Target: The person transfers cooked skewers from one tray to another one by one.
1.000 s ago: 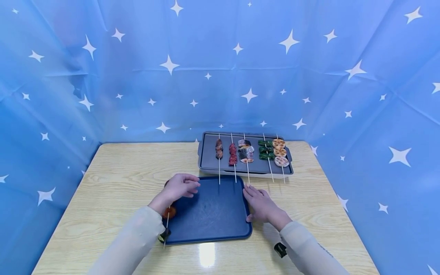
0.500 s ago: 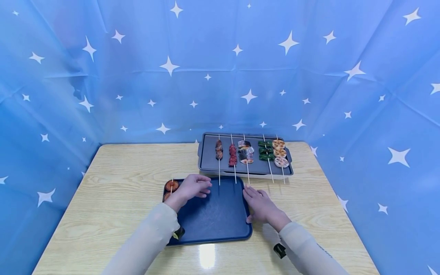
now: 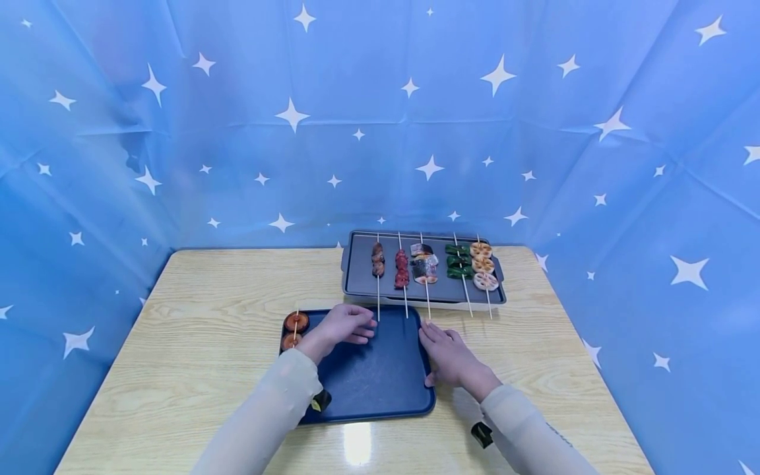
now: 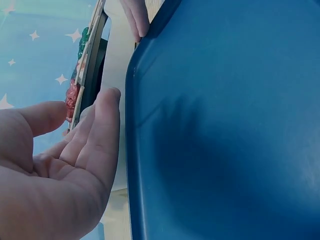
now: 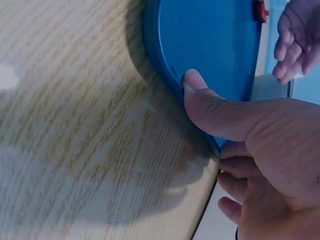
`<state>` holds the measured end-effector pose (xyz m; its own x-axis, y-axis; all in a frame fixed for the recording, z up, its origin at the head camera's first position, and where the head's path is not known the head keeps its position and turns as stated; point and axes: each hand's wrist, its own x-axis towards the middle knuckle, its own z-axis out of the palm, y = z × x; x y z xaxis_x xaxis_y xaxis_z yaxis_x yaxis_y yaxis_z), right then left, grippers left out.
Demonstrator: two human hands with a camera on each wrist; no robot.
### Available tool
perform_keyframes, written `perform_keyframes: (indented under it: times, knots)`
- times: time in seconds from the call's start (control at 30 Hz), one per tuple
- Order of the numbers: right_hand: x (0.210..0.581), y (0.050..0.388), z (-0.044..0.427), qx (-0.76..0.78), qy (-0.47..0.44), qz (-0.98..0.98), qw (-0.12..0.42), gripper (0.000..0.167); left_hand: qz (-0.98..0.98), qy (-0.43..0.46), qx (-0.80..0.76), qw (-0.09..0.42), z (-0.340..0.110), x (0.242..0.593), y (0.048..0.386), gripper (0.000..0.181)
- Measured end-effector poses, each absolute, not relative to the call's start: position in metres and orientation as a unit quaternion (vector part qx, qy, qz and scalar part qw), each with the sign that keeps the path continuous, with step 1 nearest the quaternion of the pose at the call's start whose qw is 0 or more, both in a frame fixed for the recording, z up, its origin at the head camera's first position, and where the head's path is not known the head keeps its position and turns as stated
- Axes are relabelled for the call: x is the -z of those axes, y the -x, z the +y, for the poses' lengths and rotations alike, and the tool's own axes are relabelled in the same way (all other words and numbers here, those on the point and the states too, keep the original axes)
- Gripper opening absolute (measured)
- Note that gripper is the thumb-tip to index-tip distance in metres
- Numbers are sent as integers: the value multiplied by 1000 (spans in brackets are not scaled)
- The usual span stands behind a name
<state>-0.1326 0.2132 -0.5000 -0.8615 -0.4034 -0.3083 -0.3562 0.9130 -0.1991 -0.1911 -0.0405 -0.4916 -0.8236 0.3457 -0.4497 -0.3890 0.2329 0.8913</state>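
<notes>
My left hand (image 3: 347, 324) hovers over the far part of the dark blue tray (image 3: 380, 389). Its fingers and thumb are loosely bent and apart, with nothing between them in the left wrist view. The fingertips are close to the bare stick end of a brown meat skewer (image 3: 378, 258) on the grey griddle (image 3: 362, 280). At the tray's right edge, my right hand (image 3: 454, 359) holds the rim, its thumb (image 5: 202, 102) over it and the fingers along the outer side by the far corner. A mushroom skewer (image 3: 296, 322) lies at the tray's left side, partly hidden by my left arm.
Further right on the griddle lie a red meat skewer (image 3: 402, 267), a fish skewer (image 3: 424, 264), a green pepper skewer (image 3: 460, 260) and a lotus root skewer (image 3: 483, 265). Their sticks jut over the griddle's near edge. A blue starred curtain (image 3: 380, 132) stands behind the wooden table (image 3: 196, 343).
My left hand has moved right across the tray from its left side towards the brown meat skewer's stick, uncovering the mushrooms. My right hand has stayed at the tray's edge.
</notes>
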Motion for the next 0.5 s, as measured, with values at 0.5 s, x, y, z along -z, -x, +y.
perform_keyframes:
  times: [0.5]
  knots:
    - [499, 132, 213, 62, 195, 963, 175, 99, 692, 26, -652, 310, -19, 491, 196, 40]
